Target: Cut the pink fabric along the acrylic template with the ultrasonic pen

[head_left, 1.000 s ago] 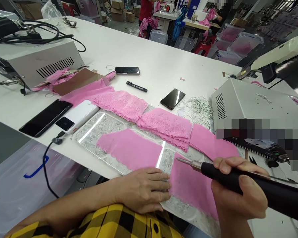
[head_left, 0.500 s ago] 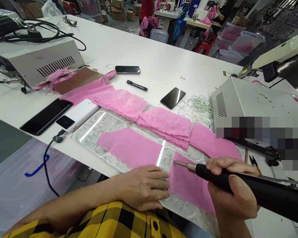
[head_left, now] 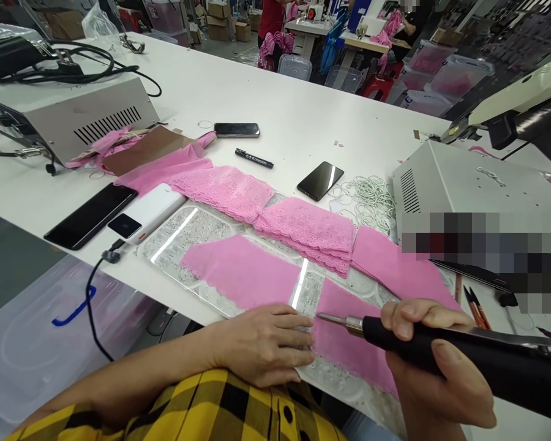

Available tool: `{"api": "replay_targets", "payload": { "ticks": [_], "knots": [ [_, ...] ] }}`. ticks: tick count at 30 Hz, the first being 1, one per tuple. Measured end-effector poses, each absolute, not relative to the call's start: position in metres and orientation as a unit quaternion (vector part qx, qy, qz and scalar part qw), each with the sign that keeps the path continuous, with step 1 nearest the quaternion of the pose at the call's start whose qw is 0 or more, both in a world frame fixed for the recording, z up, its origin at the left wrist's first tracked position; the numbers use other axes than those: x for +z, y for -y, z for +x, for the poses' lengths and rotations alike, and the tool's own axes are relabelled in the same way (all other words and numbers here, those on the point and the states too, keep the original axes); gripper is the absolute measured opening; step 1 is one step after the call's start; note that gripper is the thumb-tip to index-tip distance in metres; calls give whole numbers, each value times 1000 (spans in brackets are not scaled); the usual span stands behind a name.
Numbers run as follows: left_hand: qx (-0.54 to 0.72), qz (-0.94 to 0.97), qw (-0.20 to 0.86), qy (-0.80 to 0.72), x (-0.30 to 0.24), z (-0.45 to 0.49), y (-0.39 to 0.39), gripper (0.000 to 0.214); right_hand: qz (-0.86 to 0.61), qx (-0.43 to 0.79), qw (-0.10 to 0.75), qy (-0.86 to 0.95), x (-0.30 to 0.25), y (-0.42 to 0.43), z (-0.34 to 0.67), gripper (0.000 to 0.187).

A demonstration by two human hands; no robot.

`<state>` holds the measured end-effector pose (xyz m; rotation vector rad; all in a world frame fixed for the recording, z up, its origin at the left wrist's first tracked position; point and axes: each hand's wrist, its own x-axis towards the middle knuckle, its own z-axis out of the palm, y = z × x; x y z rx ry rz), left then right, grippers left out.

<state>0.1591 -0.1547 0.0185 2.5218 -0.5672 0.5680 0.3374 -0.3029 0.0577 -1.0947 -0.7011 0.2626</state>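
My right hand (head_left: 434,373) is wrapped round a black pen-shaped cutting tool (head_left: 463,361) with a metal tip. The tip (head_left: 324,318) rests at the left edge of a pink fabric piece (head_left: 349,343). My left hand (head_left: 266,346) lies flat, fingers stretched out, pressing that same edge onto a clear glass plate (head_left: 183,229). A second pink piece (head_left: 243,272) lies on the plate to the left. Folded pink lace (head_left: 303,229) is stacked behind.
Two grey metal boxes stand at the far left (head_left: 68,116) and right (head_left: 463,184). Phones (head_left: 90,215) (head_left: 320,180) (head_left: 236,129), a white power bank (head_left: 147,213), a black marker (head_left: 254,159) and a heap of white rubber bands (head_left: 367,196) lie on the white table. People work at tables beyond.
My right hand has brought the tool leftward and down, so its tip now meets the fabric's left edge by my left fingertips. My left hand has stayed in place.
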Motion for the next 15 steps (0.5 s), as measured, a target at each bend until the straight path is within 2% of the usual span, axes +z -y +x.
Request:
{"api": "replay_targets", "payload": {
  "ticks": [11,15],
  "knots": [
    [226,916,250,218,21,160,154,22,-516,142,771,345,58,306,337,8],
    [263,906,245,222,25,158,155,17,-518,82,807,271,67,309,342,12]
  ]
}}
